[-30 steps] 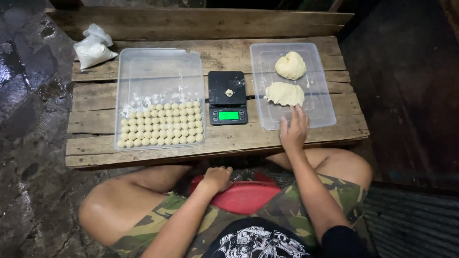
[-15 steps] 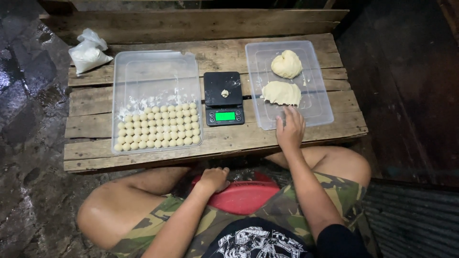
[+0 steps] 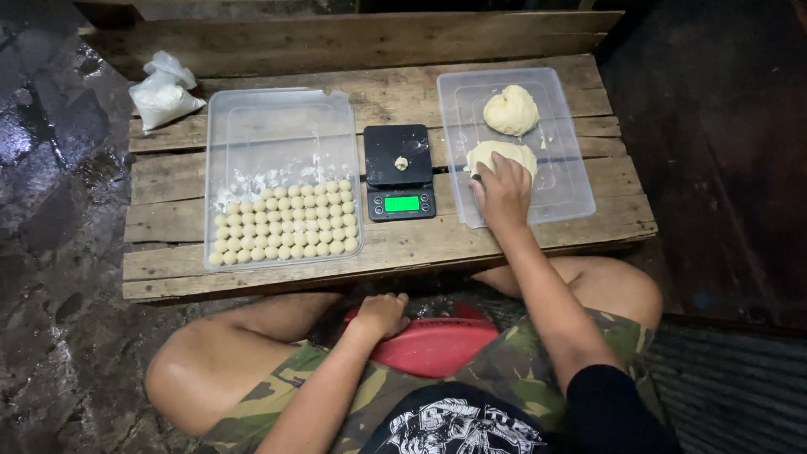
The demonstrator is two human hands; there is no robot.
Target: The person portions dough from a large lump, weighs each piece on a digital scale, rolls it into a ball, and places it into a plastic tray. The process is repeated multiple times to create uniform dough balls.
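Observation:
My right hand [image 3: 503,192] reaches into a clear plastic tray [image 3: 574,195] on the right of a low wooden table and rests its fingers on the nearer of two pale dough lumps [image 3: 503,155]. The second dough lump [image 3: 511,110] lies further back in the same tray. A small dough piece [image 3: 402,162] sits on a black digital scale [image 3: 399,172] with a lit green display. Left of the scale, another clear tray [image 3: 282,126] holds several rows of small dough balls [image 3: 286,222]. My left hand [image 3: 382,313] rests curled on a red object [image 3: 437,345] in my lap.
A tied white plastic bag [image 3: 162,94] of powder lies at the table's back left corner. A wooden board [image 3: 353,38] stands along the table's far edge. Wet dark floor lies left; my bare knees flank the table's front edge.
My right hand moved forward from the tray's near edge onto the nearer dough lump. The left hand stayed on the red object.

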